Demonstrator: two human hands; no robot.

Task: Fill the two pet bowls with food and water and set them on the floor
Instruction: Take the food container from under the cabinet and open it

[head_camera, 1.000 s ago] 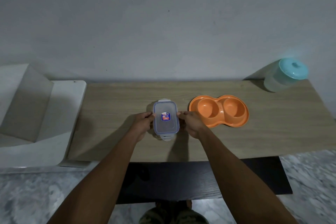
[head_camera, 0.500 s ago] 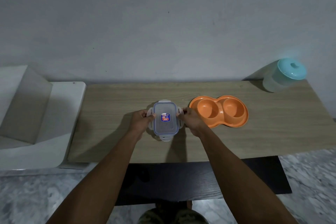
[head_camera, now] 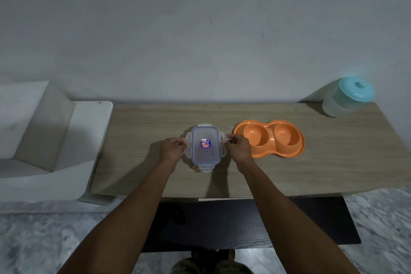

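A clear rectangular food container [head_camera: 205, 147] with a blue-rimmed clip lid stands in the middle of the wooden table [head_camera: 333, 162]. Its two side clips are flipped outward. My left hand [head_camera: 172, 148] pinches the left clip and my right hand [head_camera: 236, 148] pinches the right clip. Just right of my right hand lies the orange double pet bowl [head_camera: 270, 138], both hollows empty. A clear water jug with a turquoise lid [head_camera: 349, 95] stands at the table's far right corner, by the wall.
A white stepped block [head_camera: 44, 140] adjoins the table's left end. A wall runs along the table's back edge. Below the table's front edge is a dark panel [head_camera: 244, 224], and marble floor [head_camera: 378, 218] lies on both sides.
The side clips of the container's lid have swung outward under my fingers; a second ago they lay flat against its sides. The container and the bowl have stayed in place.
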